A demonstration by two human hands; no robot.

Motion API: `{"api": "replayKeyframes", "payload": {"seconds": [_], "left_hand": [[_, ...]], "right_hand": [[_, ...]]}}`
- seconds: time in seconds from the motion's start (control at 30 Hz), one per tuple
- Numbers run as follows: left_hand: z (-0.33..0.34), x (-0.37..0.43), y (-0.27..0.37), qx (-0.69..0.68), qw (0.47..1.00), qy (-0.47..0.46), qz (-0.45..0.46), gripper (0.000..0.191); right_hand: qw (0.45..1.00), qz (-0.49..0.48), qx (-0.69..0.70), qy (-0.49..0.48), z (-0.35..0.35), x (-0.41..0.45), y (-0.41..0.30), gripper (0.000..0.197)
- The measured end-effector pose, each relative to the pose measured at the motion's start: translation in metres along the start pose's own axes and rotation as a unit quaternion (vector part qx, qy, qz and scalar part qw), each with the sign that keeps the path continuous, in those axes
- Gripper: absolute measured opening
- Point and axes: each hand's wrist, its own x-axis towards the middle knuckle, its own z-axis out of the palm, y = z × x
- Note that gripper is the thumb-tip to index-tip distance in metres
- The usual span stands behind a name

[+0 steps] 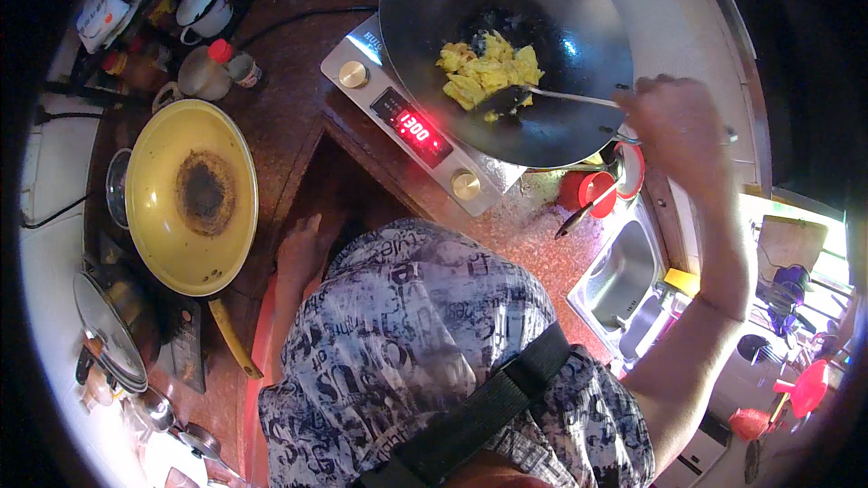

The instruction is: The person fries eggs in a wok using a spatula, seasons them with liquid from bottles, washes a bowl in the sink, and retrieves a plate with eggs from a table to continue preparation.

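Observation:
My right hand (668,112) grips the handle of a wok spatula (573,95) above the right rim of a large dark wok (576,122). The spatula's blade is down in the wok, against a heap of yellow cooked scrambled egg (491,68). Under the wok sits a silver induction cooker (468,183) with two gold knobs and a lit red display. My left hand (298,244) hangs low by the counter's edge, left of my body. It is dim there, and I see nothing in it, but how its fingers are set is unclear.
A yellow frying pan (152,196) stands on the left counter, its handle pointing towards me. Behind it are a red-capped bottle (244,68) and an enamel mug (207,13). A glass lid (112,332) leans at the left wall. On the right are a red cup (597,193) and a steel sink (627,264).

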Motion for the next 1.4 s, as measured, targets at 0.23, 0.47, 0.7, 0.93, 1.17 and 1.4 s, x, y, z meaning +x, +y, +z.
{"api": "replayKeyframes", "payload": {"seconds": [0.23,0.47,0.7,0.93,1.17,1.4], "left_hand": [[0.01,0.008,0.002,0.014,0.999,-0.032,0.018,0.042],[0.036,-0.098,0.046,0.028,0.995,-0.069,-0.07,0.047],[0.038,-0.096,0.037,0.037,0.999,0.014,0.001,0.047],[0.056,-0.113,0.077,0.056,0.998,-0.033,-0.009,0.047],[0.071,-0.117,0.101,0.101,0.992,-0.08,-0.012,0.047],[0.083,-0.13,0.149,0.05,0.997,-0.051,-0.022,0.057]], "right_hand": [[0.988,0.137,-0.02,-0.061,0.038,0.015,0.009,0.017],[0.987,0.125,-0.033,0.1,0.058,-0.028,-0.019,0.042],[0.986,0.15,0.038,0.065,0.063,-0.103,0.014,0.06],[0.977,0.21,0.034,0.0,0.101,-0.158,-0.005,0.048],[0.966,0.243,0.071,-0.042,0.106,-0.192,-0.026,0.057],[0.965,0.25,0.079,0.006,0.116,-0.228,-0.006,0.056]]}}
